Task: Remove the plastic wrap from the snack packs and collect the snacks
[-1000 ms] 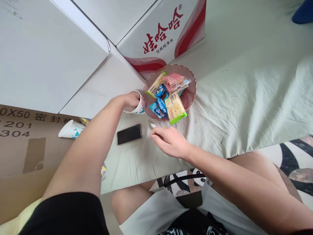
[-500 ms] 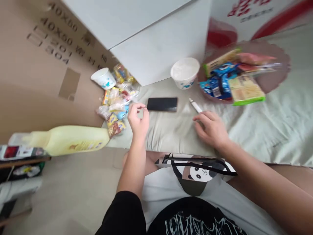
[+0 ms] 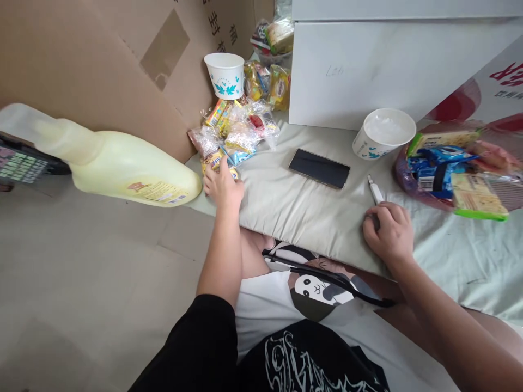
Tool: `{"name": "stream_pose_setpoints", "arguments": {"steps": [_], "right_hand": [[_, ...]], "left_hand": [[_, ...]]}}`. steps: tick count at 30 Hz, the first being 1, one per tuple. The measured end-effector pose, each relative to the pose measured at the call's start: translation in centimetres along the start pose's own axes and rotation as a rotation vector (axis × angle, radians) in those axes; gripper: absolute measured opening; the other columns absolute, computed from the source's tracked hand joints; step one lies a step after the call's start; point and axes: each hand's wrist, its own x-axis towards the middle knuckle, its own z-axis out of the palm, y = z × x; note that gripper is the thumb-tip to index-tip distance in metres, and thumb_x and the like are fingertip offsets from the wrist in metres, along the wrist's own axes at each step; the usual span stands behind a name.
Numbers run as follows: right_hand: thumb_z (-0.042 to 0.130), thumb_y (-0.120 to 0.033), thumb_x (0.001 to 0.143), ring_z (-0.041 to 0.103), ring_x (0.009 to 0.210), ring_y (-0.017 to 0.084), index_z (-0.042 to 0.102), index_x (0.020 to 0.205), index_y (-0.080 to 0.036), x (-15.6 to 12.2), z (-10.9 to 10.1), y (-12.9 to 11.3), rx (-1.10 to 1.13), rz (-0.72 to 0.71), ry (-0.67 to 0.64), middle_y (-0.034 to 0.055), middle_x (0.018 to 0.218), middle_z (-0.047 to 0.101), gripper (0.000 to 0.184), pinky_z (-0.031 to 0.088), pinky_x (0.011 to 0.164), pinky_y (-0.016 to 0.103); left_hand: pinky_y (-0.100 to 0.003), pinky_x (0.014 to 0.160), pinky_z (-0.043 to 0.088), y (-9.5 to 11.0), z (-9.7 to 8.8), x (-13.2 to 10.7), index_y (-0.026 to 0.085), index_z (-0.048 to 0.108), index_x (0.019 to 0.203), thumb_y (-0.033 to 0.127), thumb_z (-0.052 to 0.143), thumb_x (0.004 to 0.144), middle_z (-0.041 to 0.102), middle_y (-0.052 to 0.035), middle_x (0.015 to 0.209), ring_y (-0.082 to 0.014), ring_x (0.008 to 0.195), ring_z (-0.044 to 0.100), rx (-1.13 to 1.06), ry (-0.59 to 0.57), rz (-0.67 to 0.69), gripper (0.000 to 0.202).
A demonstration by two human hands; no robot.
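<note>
My left hand (image 3: 224, 187) reaches to the front of a pile of small wrapped snacks. Its fingers are bent round a yellow snack packet (image 3: 212, 159), which they partly cover. My right hand (image 3: 391, 231) rests on the pale green cloth (image 3: 278, 196) with its fingers curled in; nothing shows in them. A white pen-like stick (image 3: 374, 189) lies just beyond its knuckles, the near end hidden by the hand. Between the hands lies a black phone (image 3: 319, 168). Other clear-wrapped snacks (image 3: 243, 130) sit beyond my left hand.
Behind the snacks stands a paper cup (image 3: 225, 79); another cup (image 3: 384, 133) holds something whitish. A pinkish tray (image 3: 408, 185) of packaged snacks is at the right. A yellow bottle (image 3: 134, 166) lies at the left. A cardboard box (image 3: 102, 65) and white box (image 3: 359, 76) bound the back.
The view has turned left. My left hand has moved from beside the phone to the yellow snack packet and closed on it. My right hand stays by the stick, its fingers more curled.
</note>
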Motion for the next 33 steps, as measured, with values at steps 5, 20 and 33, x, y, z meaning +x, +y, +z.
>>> {"name": "stream_pose_setpoints", "arguments": {"steps": [5, 20, 33], "right_hand": [[0.055, -0.019, 0.083, 0.065, 0.092, 0.027, 0.064, 0.085, -0.021, -0.2, 0.1, -0.1, -0.025, 0.011, 0.03, 0.0105, 0.091, 0.066, 0.009, 0.053, 0.086, 0.043], [0.052, -0.015, 0.089, 0.071, 0.091, 0.027, 0.073, 0.09, -0.02, 0.0, 0.2, 0.3, 0.15, 0.123, 0.032, 0.011, 0.106, 0.077, 0.022, 0.057, 0.083, 0.043], [0.049, -0.013, 0.091, 0.061, 0.054, 0.015, 0.063, 0.117, -0.023, 1.0, -1.9, -0.3, 0.507, 0.372, -0.076, -0.0023, 0.068, 0.068, 0.032, 0.049, 0.056, 0.027]], "left_hand": [[-0.052, 0.11, 0.043, -0.5, -1.9, -2.1, 0.027, 0.064, 0.119, 0.012, 0.071, 0.072, 0.061, -0.0103, 0.124, -0.0331, 0.123, 0.057, -0.395, -0.079, 0.126, 0.05], [-0.053, 0.086, 0.059, 7.6, 4.8, -8.1, 0.032, 0.061, 0.126, 0.041, 0.08, 0.07, 0.069, -0.0061, 0.126, -0.032, 0.1, 0.072, -1.544, -1.459, -0.203, 0.061], [-0.058, 0.108, 0.048, 13.3, 8.8, -7.9, 0.027, 0.063, 0.122, 0.041, 0.07, 0.075, 0.068, -0.0078, 0.129, -0.0372, 0.133, 0.056, -1.432, -1.365, -0.139, 0.049]]}}
